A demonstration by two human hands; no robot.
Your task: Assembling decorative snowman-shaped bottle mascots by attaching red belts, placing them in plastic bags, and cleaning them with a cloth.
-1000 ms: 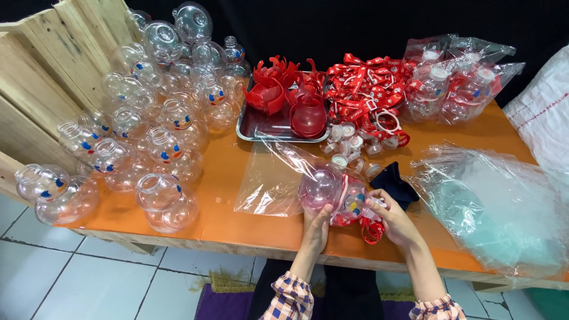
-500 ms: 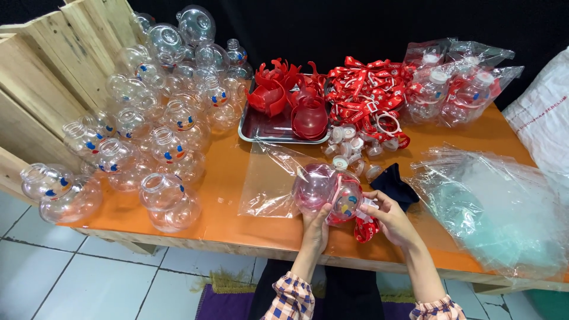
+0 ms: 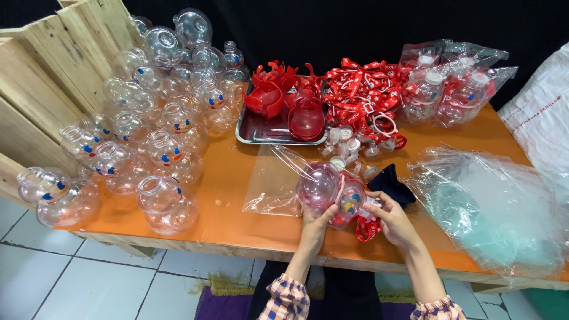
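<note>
Orange tabletop [image 3: 237, 195] ran under everything we saw, and near its front edge our left hand [image 3: 313, 224] was curled shut around the underside of a clear round plastic bottle [image 3: 329, 189] with a pink tint and coloured dots, holding it just above the table. Our right hand [image 3: 394, 220], just beside it, had its fingers closed on the bottle's right end, where a red strap [image 3: 367, 228] hung down against the palm. A clear plastic bag [image 3: 275, 181] lay flat behind the left hand, its mouth touching the bottle. Going from the left, pale wooden boards [image 3: 53, 71] leaned at the table's end, and a heap of empty clear bottles [image 3: 154, 124] spread from them toward the middle. Next stood a metal tray [image 3: 255, 133] with red plastic pieces [image 3: 284, 98], then a tangle of red straps [image 3: 367, 101] with small white caps [image 3: 349, 148] in front. Bagged finished bottles [image 3: 456, 83] lay at the back right, a dark cloth [image 3: 391, 184] sat near the right hand, and a pile of empty clear bags [image 3: 492, 207] covered the right end. White floor tiles [image 3: 77, 278] showed below, a black backdrop [image 3: 355, 29] behind. We could not tell what the right fingertips gripped, and a white sack [image 3: 542, 118] was cut off by the right edge.
</note>
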